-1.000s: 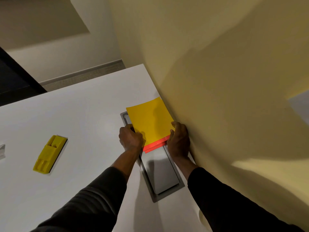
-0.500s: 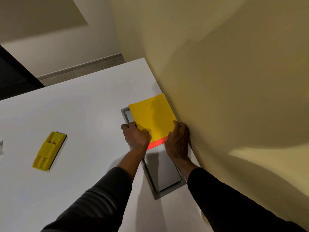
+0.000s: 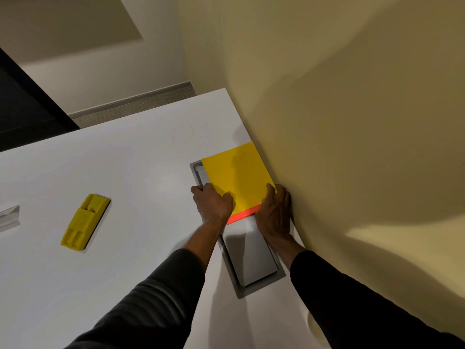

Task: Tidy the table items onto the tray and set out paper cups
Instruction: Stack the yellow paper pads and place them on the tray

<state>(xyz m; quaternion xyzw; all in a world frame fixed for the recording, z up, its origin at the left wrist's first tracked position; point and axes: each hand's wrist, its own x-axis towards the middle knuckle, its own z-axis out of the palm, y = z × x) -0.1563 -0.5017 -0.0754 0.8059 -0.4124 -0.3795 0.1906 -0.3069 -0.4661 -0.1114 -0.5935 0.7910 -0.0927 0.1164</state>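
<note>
Pinching a thin yellow sheet stack (image 3: 236, 180) right of frame centre, left hand (image 3: 214, 205) and right hand (image 3: 274, 215) hold its near corners; light, floppy, likely slippery; edges grip best.

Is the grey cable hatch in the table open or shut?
Shut: the grey cable hatch lies level in its frame, with yellow paper covering its far end.

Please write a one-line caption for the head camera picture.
Both hands, left and right, hold stacked yellow and orange paper sheets over a grey table hatch.
</note>
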